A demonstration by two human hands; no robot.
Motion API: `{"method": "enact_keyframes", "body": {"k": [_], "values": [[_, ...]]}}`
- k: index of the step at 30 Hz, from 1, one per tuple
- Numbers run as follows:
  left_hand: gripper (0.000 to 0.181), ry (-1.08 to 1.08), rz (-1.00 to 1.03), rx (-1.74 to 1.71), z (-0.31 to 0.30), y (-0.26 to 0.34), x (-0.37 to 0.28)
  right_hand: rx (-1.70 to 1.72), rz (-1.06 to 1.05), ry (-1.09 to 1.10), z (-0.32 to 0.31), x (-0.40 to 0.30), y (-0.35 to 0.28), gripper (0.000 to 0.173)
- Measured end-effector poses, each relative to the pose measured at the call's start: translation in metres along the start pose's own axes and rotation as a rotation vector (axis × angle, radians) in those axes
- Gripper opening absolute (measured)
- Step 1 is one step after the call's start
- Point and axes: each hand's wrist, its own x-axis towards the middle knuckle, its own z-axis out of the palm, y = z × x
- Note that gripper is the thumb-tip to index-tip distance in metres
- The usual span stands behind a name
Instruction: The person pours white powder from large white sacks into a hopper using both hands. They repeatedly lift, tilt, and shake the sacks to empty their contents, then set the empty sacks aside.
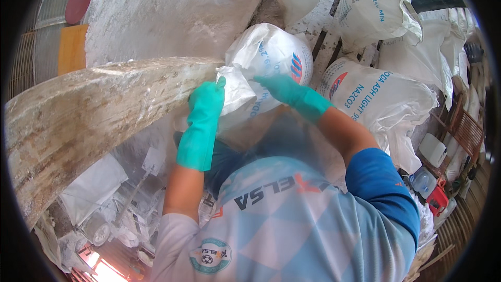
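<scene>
A bulging white woven plastic sack [270, 60] with blue print stands before me, beside the end of a thick pale wall. My left hand [207, 96], in a long green rubber glove, grips the gathered white mouth flap [236, 88] of this sack, thumb uppermost. My right hand [283, 88], in a matching glove, lies against the sack's near side, its fingertips by the flap. Motion blur hides whether those fingers pinch the plastic. The sack's underside and contents are out of sight.
The thick, stained wall [98, 90] curves away to the left, with a white-crusted surface [168, 15] beyond it. More sacks, including a soda ash sack [372, 90], stand right, some by wooden slats [327, 49]. A shovel [152, 162] is lower left; a white jerrycan [432, 149] is right.
</scene>
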Motion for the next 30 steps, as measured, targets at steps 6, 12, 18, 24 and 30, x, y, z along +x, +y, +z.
{"method": "enact_keyframes", "body": {"k": [6, 12, 18, 24, 30], "values": [[0.062, 0.01, -0.053, 0.024, -0.011, 0.011, 0.001, -0.009, 0.034, 0.141, -0.019, 0.02, -0.05, 0.056], [0.059, -0.018, -0.01, 0.057, -0.016, 0.019, 0.005, 0.372, 0.386, -0.007, -0.027, 0.054, -0.066, 0.057], [0.059, 0.011, 0.017, 0.065, -0.013, 0.014, -0.019, 0.097, 0.054, 0.114, 0.0, 0.02, -0.025, 0.058], [0.059, 0.071, 0.072, 0.066, -0.015, 0.001, -0.022, 0.259, -0.168, 0.375, 0.018, 0.056, -0.028, 0.06], [0.05, 0.081, 0.084, 0.112, -0.004, -0.011, -0.032, 0.271, 0.012, 0.089, 0.025, 0.061, -0.025, 0.043]]}}
